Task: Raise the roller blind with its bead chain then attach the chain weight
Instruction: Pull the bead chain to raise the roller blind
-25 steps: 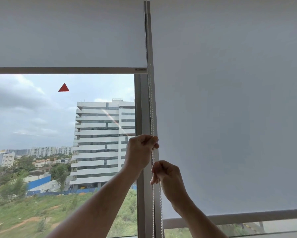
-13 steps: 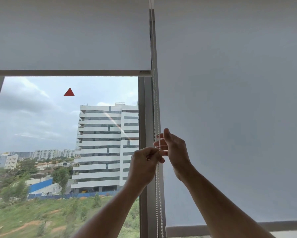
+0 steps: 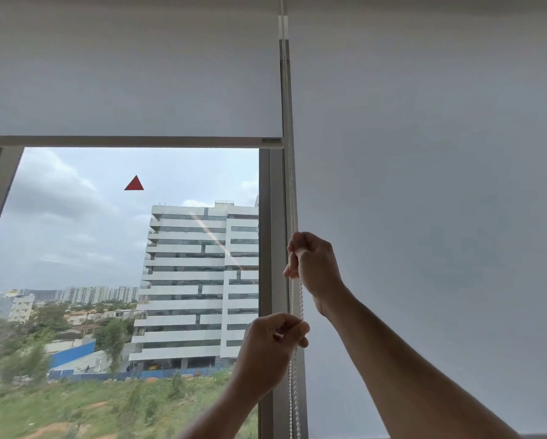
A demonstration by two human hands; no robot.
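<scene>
The white roller blind (image 3: 132,77) on the left is partly raised, its bottom bar (image 3: 129,141) about a third of the way down the window. A white bead chain (image 3: 292,198) hangs as a loop between the two blinds. My right hand (image 3: 313,264) is fisted around the chain higher up. My left hand (image 3: 272,346) pinches the chain lower down, just below and left of the right hand. No chain weight is in view.
A second white blind (image 3: 424,217) covers the right window almost to the bottom. A grey window mullion (image 3: 270,217) stands behind the chain. Through the glass are a tall white building (image 3: 199,280) and a red triangle sticker (image 3: 134,183).
My right hand has closed on the chain above the left. My left hand has gone down along the chain. The view has tilted up, and the left blind's bar sits about where it was.
</scene>
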